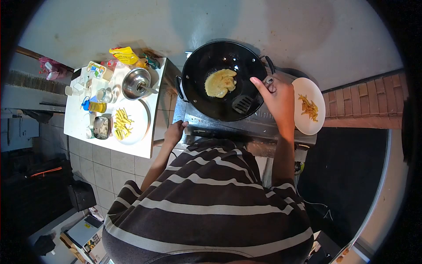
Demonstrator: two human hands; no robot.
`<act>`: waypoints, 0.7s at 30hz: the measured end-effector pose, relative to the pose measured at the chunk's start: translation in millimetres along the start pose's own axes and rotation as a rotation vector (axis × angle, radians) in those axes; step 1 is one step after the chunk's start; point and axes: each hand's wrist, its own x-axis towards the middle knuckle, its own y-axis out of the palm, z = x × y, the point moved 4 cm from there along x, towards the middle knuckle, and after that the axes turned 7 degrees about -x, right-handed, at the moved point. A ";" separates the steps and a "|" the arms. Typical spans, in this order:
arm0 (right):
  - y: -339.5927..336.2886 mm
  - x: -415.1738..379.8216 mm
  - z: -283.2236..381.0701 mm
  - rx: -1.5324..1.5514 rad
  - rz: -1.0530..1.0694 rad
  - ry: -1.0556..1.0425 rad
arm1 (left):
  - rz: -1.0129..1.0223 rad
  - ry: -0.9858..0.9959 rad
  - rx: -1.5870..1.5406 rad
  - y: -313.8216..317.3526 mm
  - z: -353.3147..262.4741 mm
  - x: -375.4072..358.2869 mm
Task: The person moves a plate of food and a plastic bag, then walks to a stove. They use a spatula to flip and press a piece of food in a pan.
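Note:
A black two-handled wok (211,110) sits on the metal stove (206,124). In it lies a flat, lumpy, golden-yellow piece of frying food (221,82), with oily shine around it. My right hand (277,97) is closed around the handle of a slotted spatula (241,104), thumb stretched along it. The dark slotted head rests inside the wok, just right of the food; most of the handle is hidden by the hand. My left hand (176,131) is at the stove's front left corner, fingers curled in; what they grip there is too small to make out.
Right of the wok stands a white oval plate (314,125) with browned fries. On the white table (143,151) at left are a plate (140,132) of pale raw-looking strips, a steel bowl (132,90), an oil bottle (97,107), jars and a yellow packet (124,56). A wall rises behind the stove.

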 end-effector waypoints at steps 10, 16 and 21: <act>19.2 -1.3 -4.2 0.169 0.212 0.160 | -0.015 0.023 0.015 -0.3 -3.0 -1.6; 30.8 -6.0 -11.7 0.444 0.325 0.311 | -0.052 0.060 -0.024 0.0 -3.2 -2.3; 32.2 -4.2 -16.7 0.497 0.365 0.275 | -0.017 0.037 -0.003 2.7 1.7 1.3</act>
